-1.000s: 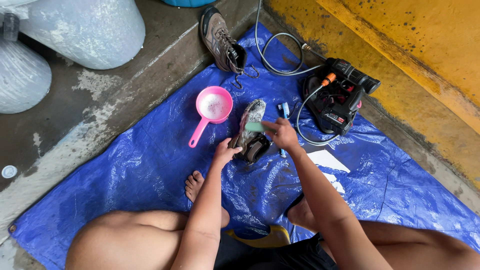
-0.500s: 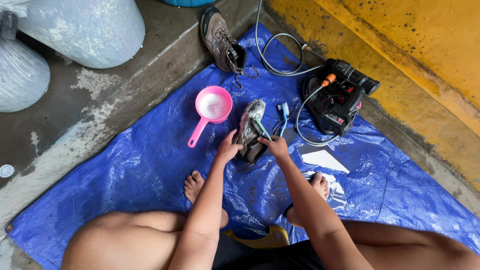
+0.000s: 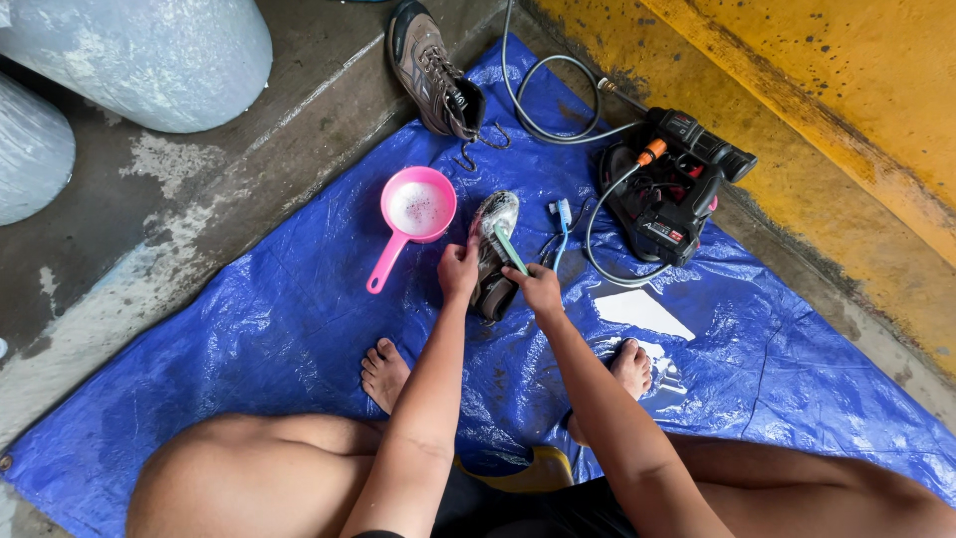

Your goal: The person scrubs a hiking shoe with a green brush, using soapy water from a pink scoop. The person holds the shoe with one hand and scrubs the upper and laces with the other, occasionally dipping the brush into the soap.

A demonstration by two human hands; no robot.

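Wet, soapy grey-brown lace-up shoe (image 3: 492,254) lies mid-tarp, toward the far edge of the blue plastic tarp (image 3: 249,339). Left hand (image 3: 459,271) fingers wrapped on its side; right hand (image 3: 538,287) fingers closed round a green-handled brush (image 3: 507,246). Judged light, pliable upper, stiff sole, slippery; the sole edge offers the firmest hold.

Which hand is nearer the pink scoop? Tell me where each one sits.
Left. The left hand grips the soapy shoe just right of the pink scoop; the right hand, holding a green brush, sits beyond the shoe.
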